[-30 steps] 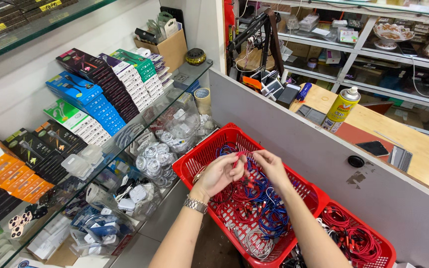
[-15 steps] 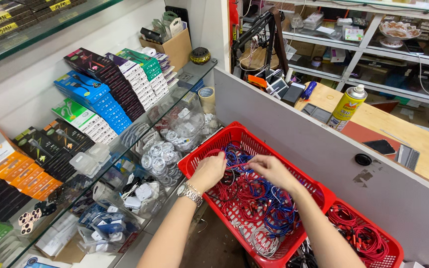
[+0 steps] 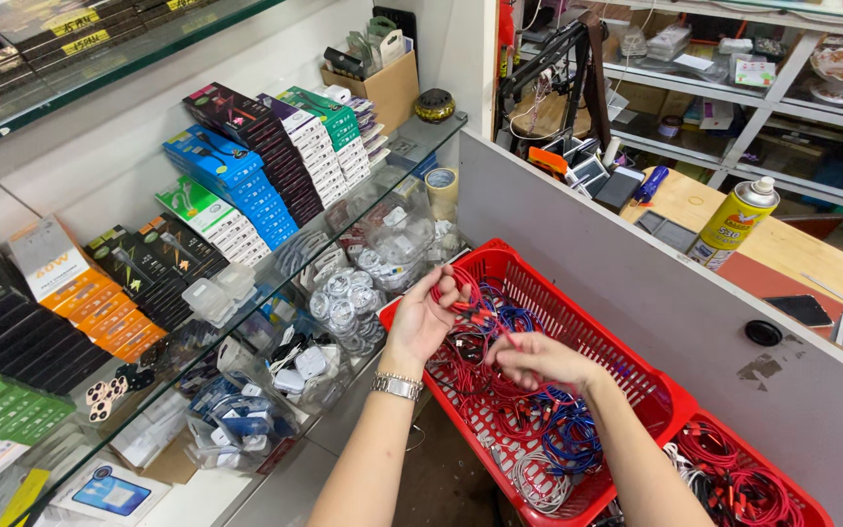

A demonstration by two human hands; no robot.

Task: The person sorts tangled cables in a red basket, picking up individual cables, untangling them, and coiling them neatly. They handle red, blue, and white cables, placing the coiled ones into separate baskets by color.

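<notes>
A view from above of a shop corner, taken from a camera worn on the head of a person working with two bare hands. To the left runs a glass shelf (image 3: 275, 283) stacked with slanted rows of flat boxes in black, blue, green, white and orange, with clear bags of small round parts on a lower glass level beneath. To the right, behind a grey partition (image 3: 656, 303), lies a wooden tabletop (image 3: 812, 254) with a yellow spray can (image 3: 734, 222) standing upright on it. In the middle, resting below the partition, is a red plastic basket (image 3: 578, 322) filled with a tangle of red cables (image 3: 480, 381), some blue cables (image 3: 568, 434) and a few white ones near its lower corner. A second red basket (image 3: 782, 468), also holding red cables, sits just beside it at the lower right. Both hands are over the first basket. The left hand (image 3: 428, 317), with a metal watch band (image 3: 397, 385) on its wrist, is raised with fingers curled around a loose bunch of red cables. The right hand (image 3: 539, 359) is just beside it, lower, with fingers pinched closed on a strand of the same red cable bunch, which stretches between the two hands. A roll of tape (image 3: 441, 183) stands on the glass shelf near the basket's far corner.
</notes>
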